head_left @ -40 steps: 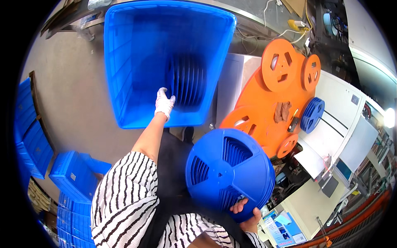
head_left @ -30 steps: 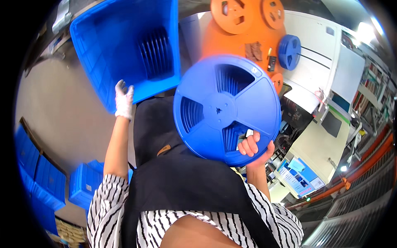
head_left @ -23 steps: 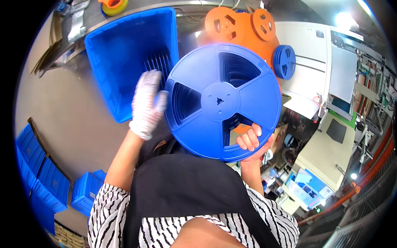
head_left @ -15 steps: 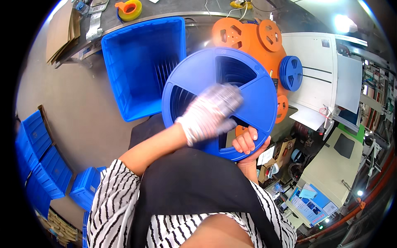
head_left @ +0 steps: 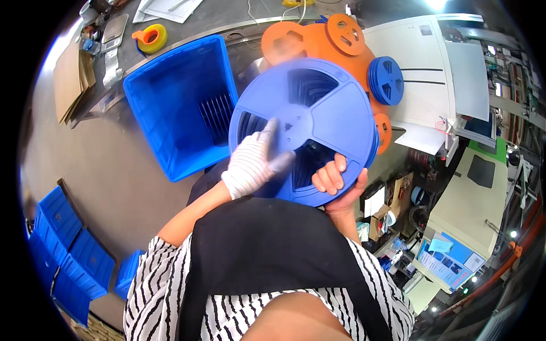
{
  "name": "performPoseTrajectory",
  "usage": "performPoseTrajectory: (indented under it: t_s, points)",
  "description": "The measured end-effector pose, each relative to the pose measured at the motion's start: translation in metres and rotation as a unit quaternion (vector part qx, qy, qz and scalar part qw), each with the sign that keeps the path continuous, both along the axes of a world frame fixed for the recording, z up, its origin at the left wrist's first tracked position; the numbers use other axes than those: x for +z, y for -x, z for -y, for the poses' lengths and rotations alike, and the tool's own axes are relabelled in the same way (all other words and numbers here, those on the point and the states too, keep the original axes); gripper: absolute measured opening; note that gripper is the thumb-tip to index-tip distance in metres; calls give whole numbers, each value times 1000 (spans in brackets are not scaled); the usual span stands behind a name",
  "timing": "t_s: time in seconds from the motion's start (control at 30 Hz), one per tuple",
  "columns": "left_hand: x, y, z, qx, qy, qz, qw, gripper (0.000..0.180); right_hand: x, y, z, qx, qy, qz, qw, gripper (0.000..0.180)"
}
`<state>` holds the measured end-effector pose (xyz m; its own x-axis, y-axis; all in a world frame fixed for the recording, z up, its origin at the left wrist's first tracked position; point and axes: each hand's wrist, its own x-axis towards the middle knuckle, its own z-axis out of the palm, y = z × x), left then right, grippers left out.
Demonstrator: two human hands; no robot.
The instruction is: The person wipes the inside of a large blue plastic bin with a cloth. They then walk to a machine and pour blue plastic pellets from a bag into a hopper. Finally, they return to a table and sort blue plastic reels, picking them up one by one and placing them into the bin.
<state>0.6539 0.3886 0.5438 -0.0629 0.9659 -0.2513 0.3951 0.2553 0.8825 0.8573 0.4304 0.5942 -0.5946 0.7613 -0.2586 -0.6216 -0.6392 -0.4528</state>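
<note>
A large blue plastic reel (head_left: pixel 341 125) with wedge-shaped cutouts is in front of my chest, with more blue reels stacked behind it. My right hand (head_left: pixel 336 184), bare, grips its lower right rim, fingers hooked through a cutout and thumb outside. Over the reel's lower left part, my left hand (head_left: pixel 253 162) in a striped grey-white glove has its forefinger pointing toward the hub and its thumb apart. It holds nothing; whether it touches the face I cannot tell. Left of the reel stands a deep blue bin (head_left: pixel 162 116), with several thin dark edges of reels upright inside its right end.
Behind the reel are large orange reels (head_left: pixel 310 48) and a stack of smaller blue reels (head_left: pixel 387 80). A metal bench (head_left: pixel 196 25) at the back bears yellow tape (head_left: pixel 152 38) and papers. Blue crates (head_left: pixel 85 261) stand on the floor at left; a beige cabinet (head_left: pixel 463 210) is at right.
My left hand has moved down and left across the reel, uncovering its hub. My right hand keeps its grip on the rim. The view has shifted slightly.
</note>
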Motion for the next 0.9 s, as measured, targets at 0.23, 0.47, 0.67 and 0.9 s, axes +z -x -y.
performPoseTrajectory:
  t_s: [0.23,0.47,0.67,0.9]
  points:
    - [-7,1,1,135,12,181,974,78,22,23,14,39,1,173,984,56]
    - [-2,90,47,169,-14,747,643,59,17,24,16,-53,39,167,984,33]
    - [-31,104,83,98,-69,895,430,69,13,19,26,-75,50,129,988,27]
    - [-25,110,94,165,-90,858,477,61,14,20,33,-58,19,107,992,29]
